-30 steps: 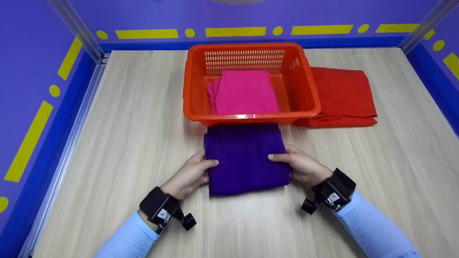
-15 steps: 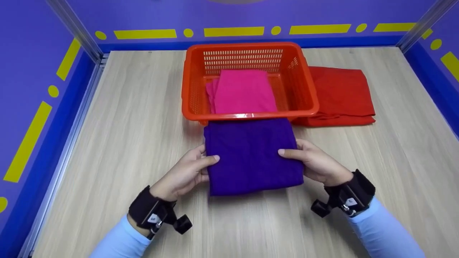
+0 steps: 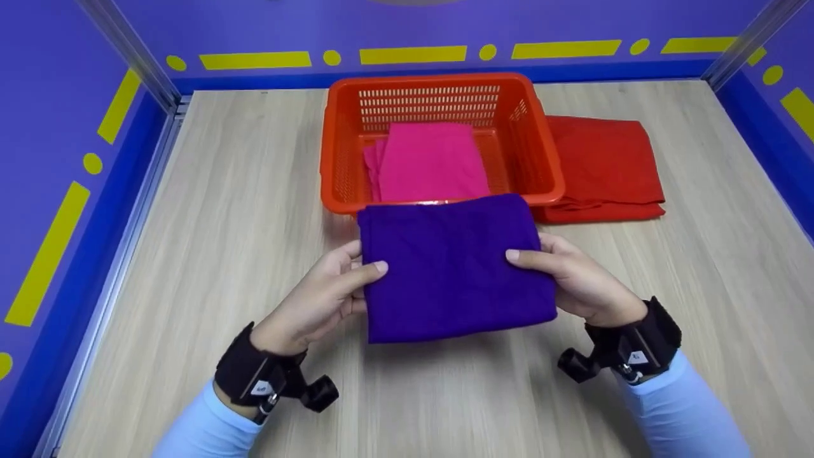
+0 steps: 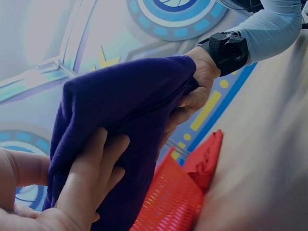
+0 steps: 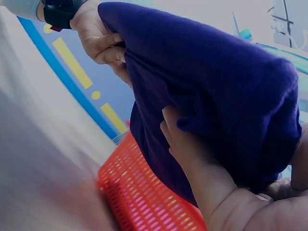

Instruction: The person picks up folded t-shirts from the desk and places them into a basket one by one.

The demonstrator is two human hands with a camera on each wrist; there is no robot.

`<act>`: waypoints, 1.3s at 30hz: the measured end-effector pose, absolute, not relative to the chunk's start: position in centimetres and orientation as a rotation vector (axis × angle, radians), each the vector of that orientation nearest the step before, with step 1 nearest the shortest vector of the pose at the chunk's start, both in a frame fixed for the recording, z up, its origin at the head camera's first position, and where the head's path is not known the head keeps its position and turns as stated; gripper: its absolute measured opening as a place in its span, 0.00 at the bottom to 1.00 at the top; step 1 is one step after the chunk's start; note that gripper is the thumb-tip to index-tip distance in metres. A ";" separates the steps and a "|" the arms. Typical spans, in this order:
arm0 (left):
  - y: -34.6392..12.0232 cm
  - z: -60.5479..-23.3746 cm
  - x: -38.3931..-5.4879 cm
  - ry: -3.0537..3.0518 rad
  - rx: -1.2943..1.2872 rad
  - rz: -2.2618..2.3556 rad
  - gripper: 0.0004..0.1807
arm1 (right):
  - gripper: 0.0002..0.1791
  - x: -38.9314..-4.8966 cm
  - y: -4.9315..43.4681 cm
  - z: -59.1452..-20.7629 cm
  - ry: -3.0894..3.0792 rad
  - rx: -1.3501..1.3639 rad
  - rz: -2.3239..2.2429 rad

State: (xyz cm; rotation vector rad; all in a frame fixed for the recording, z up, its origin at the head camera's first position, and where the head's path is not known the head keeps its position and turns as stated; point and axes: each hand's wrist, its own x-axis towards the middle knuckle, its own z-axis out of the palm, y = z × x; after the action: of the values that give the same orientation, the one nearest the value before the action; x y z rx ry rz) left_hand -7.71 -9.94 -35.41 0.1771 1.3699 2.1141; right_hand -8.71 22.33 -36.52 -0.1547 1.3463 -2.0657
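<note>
A folded purple cloth (image 3: 455, 273) is held above the table, its far edge overlapping the front rim of the orange basket (image 3: 439, 81) in the head view. My left hand (image 3: 324, 296) grips its left edge, thumb on top and fingers underneath. At the right edge my right hand (image 3: 582, 280) pinches it the same way. Both wrist views show fingers spread against the underside of the purple cloth (image 4: 120, 106). Inside the basket lies a folded pink cloth (image 3: 432, 159), its near end hidden by the basket's rim and the purple cloth.
To the right of the basket a folded red cloth (image 3: 604, 168) lies on the wooden table (image 3: 241, 178), close against the basket's side. Blue panels (image 3: 254, 32) with yellow marks stand behind the table and along both sides.
The purple cloth has risen off the table and come nearer the camera, its far edge now over the basket's front rim. Both hands have moved with it, slightly farther apart.
</note>
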 end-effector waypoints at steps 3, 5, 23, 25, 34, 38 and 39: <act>-10.0 -34.5 -8.3 1.398 0.224 2.117 0.28 | 0.11 -9.0 22.3 -35.7 1.361 -0.186 -2.091; -9.9 -34.1 -8.9 1.429 0.247 2.124 0.28 | 0.11 -9.5 22.3 -35.2 1.384 -0.196 -2.113; -8.1 -35.0 -16.9 1.700 0.127 2.297 0.32 | 0.21 -17.5 21.2 -35.2 1.311 -0.046 -2.300; -7.8 -35.3 -17.4 1.711 0.096 2.290 0.32 | 0.21 -18.0 21.3 -35.6 1.261 -0.025 -2.323; -6.8 -35.8 -19.8 1.748 0.022 2.255 0.32 | 0.21 -19.6 21.5 -36.1 1.112 0.032 -2.376; -6.7 -36.0 -20.7 1.756 -0.010 2.235 0.32 | 0.22 -20.2 21.2 -35.8 1.156 0.080 -2.352; -6.7 -36.0 -20.9 1.759 -0.020 2.230 0.32 | 0.22 -20.4 21.1 -35.8 1.162 0.097 -2.348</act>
State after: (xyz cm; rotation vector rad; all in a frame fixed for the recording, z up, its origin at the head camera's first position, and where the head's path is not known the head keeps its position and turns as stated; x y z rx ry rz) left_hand -20.87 -6.68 -36.04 -0.0197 1.7585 2.2300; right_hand -20.38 21.12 -35.78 0.0974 1.1623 -2.3482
